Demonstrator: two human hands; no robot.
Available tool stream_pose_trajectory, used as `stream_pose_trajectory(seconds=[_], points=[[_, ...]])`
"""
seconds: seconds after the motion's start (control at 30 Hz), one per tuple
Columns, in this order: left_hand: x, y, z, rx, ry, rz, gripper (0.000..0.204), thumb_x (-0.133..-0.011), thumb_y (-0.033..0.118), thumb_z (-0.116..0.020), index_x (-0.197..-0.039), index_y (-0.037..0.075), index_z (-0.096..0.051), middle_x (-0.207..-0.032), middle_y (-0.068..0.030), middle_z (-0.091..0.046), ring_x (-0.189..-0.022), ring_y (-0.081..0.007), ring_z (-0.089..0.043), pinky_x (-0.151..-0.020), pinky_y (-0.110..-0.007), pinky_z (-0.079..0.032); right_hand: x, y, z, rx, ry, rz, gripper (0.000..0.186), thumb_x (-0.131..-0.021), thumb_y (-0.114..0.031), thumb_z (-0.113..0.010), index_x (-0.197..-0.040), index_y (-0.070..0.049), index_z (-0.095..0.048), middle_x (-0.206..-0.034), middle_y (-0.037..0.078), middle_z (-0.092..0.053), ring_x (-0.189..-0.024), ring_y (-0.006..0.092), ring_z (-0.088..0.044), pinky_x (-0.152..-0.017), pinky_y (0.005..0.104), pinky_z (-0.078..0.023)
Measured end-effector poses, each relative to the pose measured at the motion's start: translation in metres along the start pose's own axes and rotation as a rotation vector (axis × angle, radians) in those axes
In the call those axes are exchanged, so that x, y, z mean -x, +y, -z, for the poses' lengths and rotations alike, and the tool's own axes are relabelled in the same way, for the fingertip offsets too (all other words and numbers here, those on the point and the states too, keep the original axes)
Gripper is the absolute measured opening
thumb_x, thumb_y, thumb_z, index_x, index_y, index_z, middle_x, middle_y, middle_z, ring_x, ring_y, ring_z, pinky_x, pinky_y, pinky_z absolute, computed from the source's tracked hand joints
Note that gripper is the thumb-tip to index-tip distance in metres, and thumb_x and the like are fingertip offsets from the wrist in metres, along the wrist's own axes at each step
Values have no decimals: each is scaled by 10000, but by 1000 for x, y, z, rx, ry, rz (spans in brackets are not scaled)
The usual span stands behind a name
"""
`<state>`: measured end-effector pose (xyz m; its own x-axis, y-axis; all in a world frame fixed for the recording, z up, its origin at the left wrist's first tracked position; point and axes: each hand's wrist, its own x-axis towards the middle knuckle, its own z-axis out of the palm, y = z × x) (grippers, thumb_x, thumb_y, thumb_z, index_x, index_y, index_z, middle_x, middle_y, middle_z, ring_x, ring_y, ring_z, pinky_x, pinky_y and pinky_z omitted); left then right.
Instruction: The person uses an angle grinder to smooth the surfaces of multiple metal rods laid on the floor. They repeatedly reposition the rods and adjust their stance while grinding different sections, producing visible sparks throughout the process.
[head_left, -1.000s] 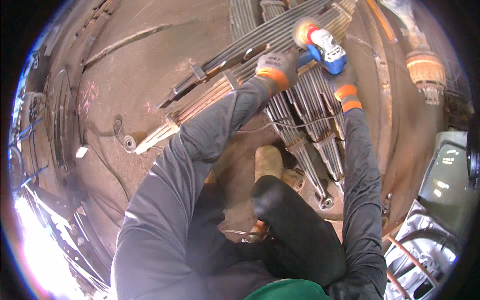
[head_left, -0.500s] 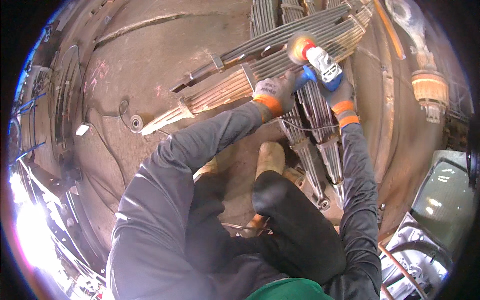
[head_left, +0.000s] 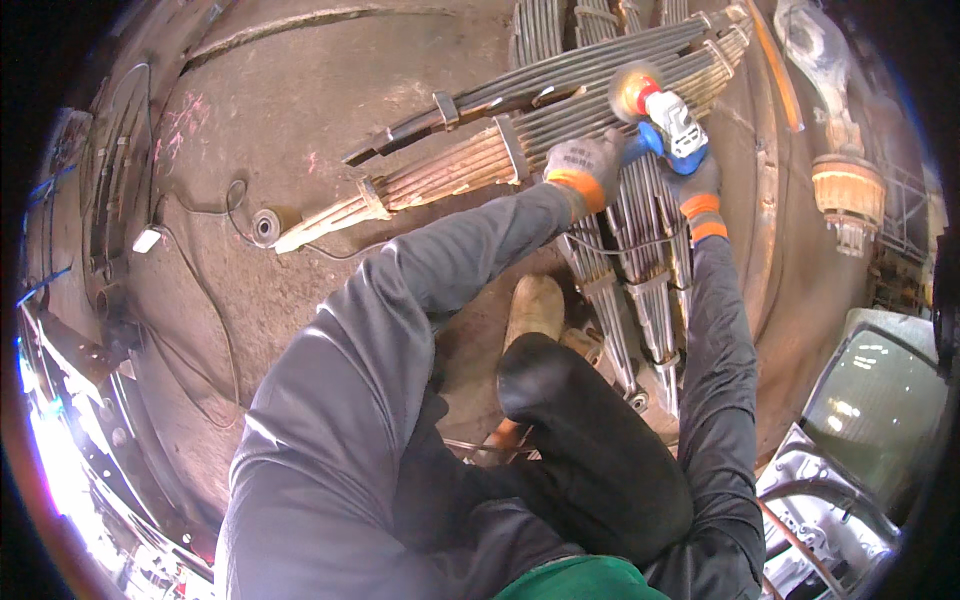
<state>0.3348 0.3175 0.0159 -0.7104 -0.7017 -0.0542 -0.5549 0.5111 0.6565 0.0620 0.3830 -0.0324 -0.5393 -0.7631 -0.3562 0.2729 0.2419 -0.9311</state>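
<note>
My gloved left hand [head_left: 585, 160] is closed around the blue side handle of an angle grinder [head_left: 678, 122]. Its blue rear body sits in my gloved right hand [head_left: 697, 180]; part of those fingers is hidden. A round brush-like wheel [head_left: 634, 92], blurred as if spinning, is at the grinder's head, over a stack of steel leaf springs [head_left: 570, 128]. Whether the wheel touches the metal I cannot tell. The stack lies slantwise, its near-left leaves rusty brown and its middle leaves bare grey. Metal clamps [head_left: 512, 150] wrap round it.
More leaf springs [head_left: 655, 310] lie under and beside the stack, running toward my legs. A cable [head_left: 225, 330] curls over the floor at left near a round bushing [head_left: 268, 226]. An axle-like part [head_left: 848, 190] and a windowed panel [head_left: 880, 390] are at right.
The grinder and both hands have shifted a little to the right along the leaf springs. My left arm reaches farther right. The view has also shifted slightly.
</note>
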Motion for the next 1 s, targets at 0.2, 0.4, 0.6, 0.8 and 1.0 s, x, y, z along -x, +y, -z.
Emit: stream_pose_trajectory(seconds=[0.2, 0.4, 0.6, 0.8, 1.0], points=[[41, 1, 6, 49, -135, 52, 445, -853, 265, -656, -1192, 50, -464, -956, -253, -731, -930, -447, -718, -794, -571, -541, 11, 35, 17, 298, -185, 285, 534, -838, -91, -764, -1334, -88, -567, -1298, 86, -670, -1169, 227, -655, -987, 384, -554], [53, -20, 17, -6, -139, 106, 419, -866, 290, -644, -1155, 53, -456, -951, -250, -731, -924, -463, -709, -796, -577, -534, 40, 43, -38, 204, -231, 256, 435, -910, -67, -673, -1329, -136, -578, -1305, 82, -654, -1178, 247, -647, -989, 435, -554], [19, -9, -3, 99, -29, 131, 447, -825, 303, -653, -1193, 73, -548, -993, -246, -731, -933, -452, -709, -820, -553, -537, 8, 29, -13, -41, -194, 157, 374, -989, -152, -538, -1360, -145, -579, -1321, 65, -669, -1136, 257, -666, -985, 464, -552], [16, 4, -9, 385, -121, 324, 403, -769, 380, -719, -1006, 62, -791, -959, -232, -752, -939, -369, -742, -860, -457, -559, -10, 41, 13, -136, -108, 25, 375, -944, -283, -625, -1285, -129, -659, -1276, 113, -697, -1143, 294, -676, -975, 464, -562], [27, -4, -19, 393, -116, 325, 477, -770, 458, -751, -990, 36, -789, -936, -230, -755, -931, -364, -746, -850, -469, -564, -3, 38, 25, 62, -244, 170, 391, -937, -268, -662, -1281, -82, -654, -1254, 109, -715, -1141, 250, -693, -973, 393, -562]])
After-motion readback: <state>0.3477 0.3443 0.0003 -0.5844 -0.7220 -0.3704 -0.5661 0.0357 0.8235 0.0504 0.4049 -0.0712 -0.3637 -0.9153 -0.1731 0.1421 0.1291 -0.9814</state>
